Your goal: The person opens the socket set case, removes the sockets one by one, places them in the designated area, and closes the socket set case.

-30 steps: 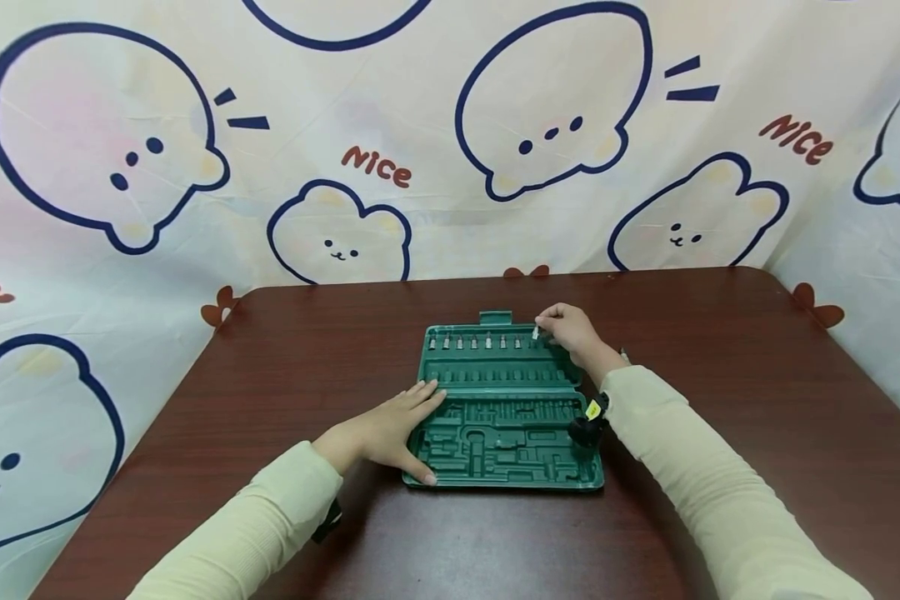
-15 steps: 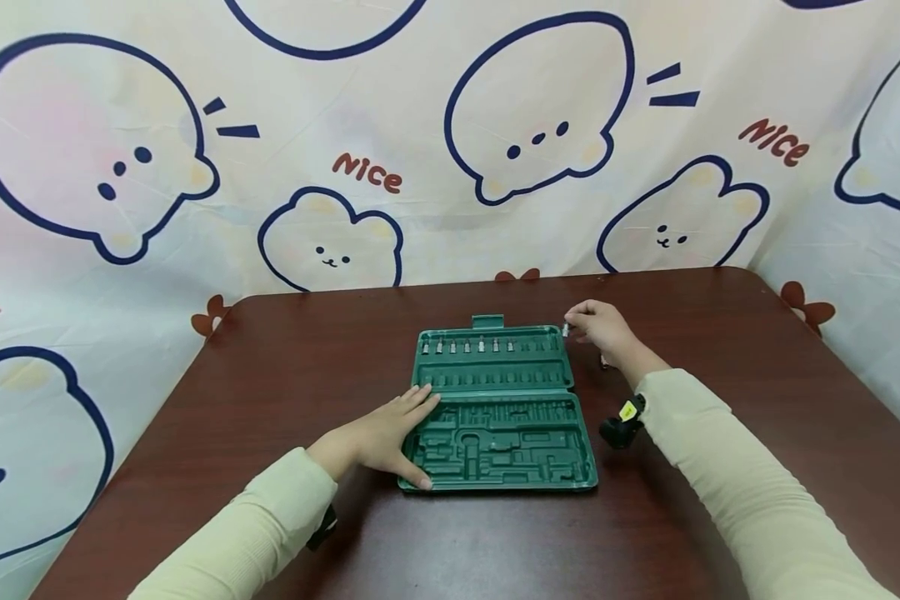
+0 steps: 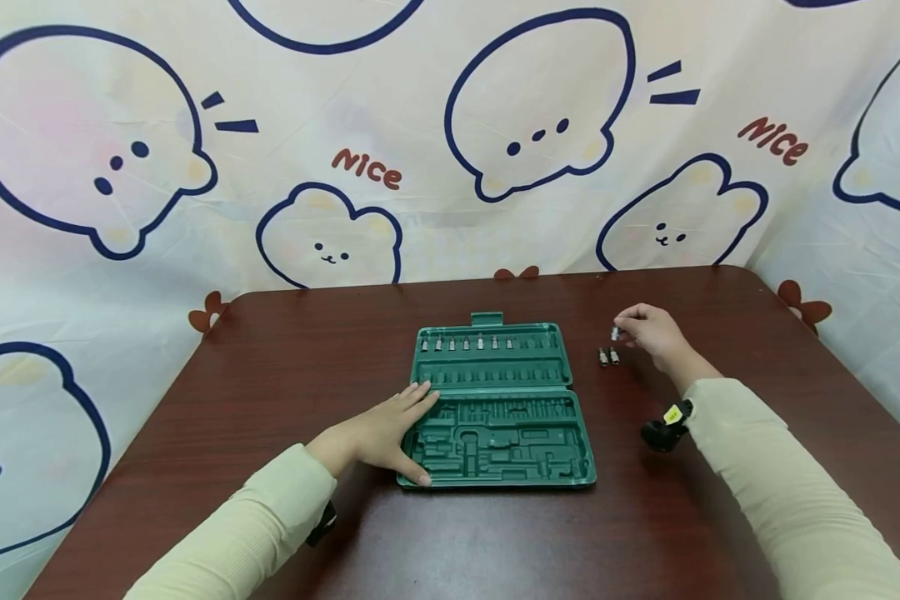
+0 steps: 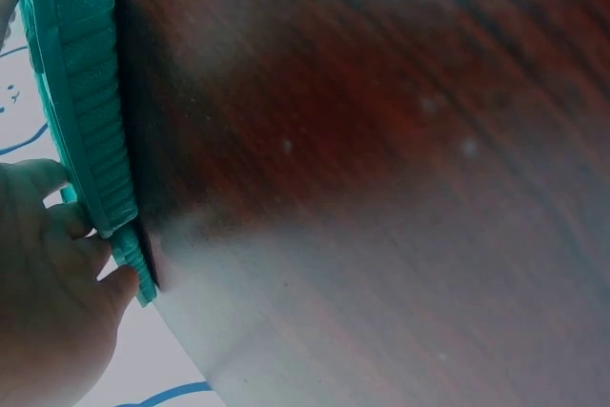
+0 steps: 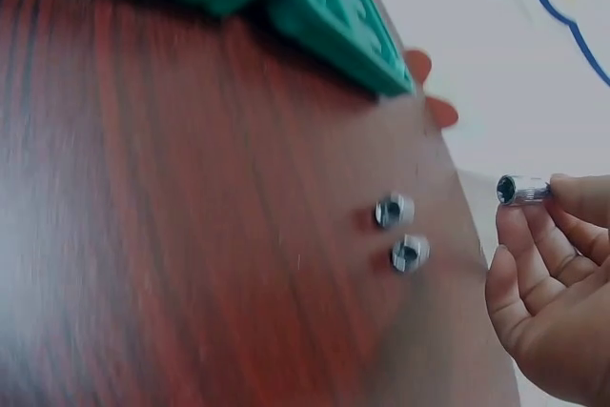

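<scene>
A green plastic tool case (image 3: 579,433) lies unfolded on the table, its moulded slots facing up. Several small metal sockets (image 3: 452,344) sit in its far row, toward the left; the slots at that row's right end hold none. My left hand (image 3: 381,429) rests on the case's left edge with fingers spread. Right of the case, my right hand (image 3: 654,335) pinches one silver socket (image 5: 522,190) between thumb and fingertips, above the table. Two more sockets, one (image 5: 394,211) beside the other (image 5: 409,254), lie on the table just below that hand.
The brown wooden table (image 3: 330,333) extends around the case on all sides. A pale cloth printed with bear outlines (image 3: 435,233) hangs behind its far edge. A black wrist camera (image 3: 663,433) is strapped near the right sleeve.
My right hand has lifted a socket from the right end of the far row and carried it right, over the two loose sockets. My left hand has stayed on the case.
</scene>
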A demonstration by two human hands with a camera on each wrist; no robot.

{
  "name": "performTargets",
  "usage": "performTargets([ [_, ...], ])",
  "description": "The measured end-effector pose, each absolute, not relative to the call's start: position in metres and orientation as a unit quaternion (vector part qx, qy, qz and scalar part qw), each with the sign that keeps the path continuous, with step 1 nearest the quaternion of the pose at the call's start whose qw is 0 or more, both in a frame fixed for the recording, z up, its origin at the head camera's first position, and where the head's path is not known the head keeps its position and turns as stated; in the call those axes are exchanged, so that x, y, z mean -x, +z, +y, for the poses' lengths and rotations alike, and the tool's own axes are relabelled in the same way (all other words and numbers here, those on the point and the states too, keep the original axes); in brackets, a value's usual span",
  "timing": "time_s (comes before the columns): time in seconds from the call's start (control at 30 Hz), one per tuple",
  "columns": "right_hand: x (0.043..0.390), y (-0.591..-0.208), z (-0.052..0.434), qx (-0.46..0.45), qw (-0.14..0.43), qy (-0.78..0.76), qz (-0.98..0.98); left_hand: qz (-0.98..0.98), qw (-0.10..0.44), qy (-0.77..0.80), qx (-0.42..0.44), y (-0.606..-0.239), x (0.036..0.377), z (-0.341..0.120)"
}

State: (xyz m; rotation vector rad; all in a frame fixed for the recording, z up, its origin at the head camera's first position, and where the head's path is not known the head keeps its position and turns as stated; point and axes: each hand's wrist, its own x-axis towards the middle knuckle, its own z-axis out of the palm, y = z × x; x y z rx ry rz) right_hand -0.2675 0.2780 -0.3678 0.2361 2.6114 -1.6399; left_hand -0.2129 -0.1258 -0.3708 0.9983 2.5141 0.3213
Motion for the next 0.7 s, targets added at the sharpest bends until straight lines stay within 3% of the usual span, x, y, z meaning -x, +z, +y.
performTargets([
  [0.7,0.26,-0.385,0.294,-0.044,0.047,-0.458,0.887,0.903,0.204,0.121,-0.357,-0.371,0.213,-0.126],
])
